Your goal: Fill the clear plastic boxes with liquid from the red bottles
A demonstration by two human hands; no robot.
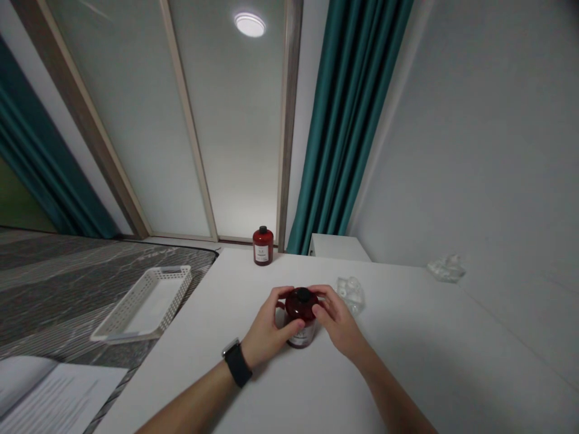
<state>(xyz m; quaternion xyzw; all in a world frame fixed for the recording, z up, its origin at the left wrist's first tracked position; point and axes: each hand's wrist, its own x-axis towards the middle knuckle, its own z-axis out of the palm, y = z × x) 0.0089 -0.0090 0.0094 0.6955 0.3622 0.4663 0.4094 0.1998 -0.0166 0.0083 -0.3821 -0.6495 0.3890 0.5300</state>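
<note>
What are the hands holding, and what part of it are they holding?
The nearer dark red bottle. The left fingers and right fingers hold opposite sides of its body, below the black cap.

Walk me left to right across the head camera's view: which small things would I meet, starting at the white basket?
White basket → black wristwatch → farther red bottle → nearer red bottle → nearer crumpled clear plastic → farther crumpled clear plastic.

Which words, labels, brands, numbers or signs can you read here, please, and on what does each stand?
I can read none with certainty.
Nearer red bottle: label too blurred.
Far red bottle: label print too small.
Open booklet: lines of print, too blurred.
</note>
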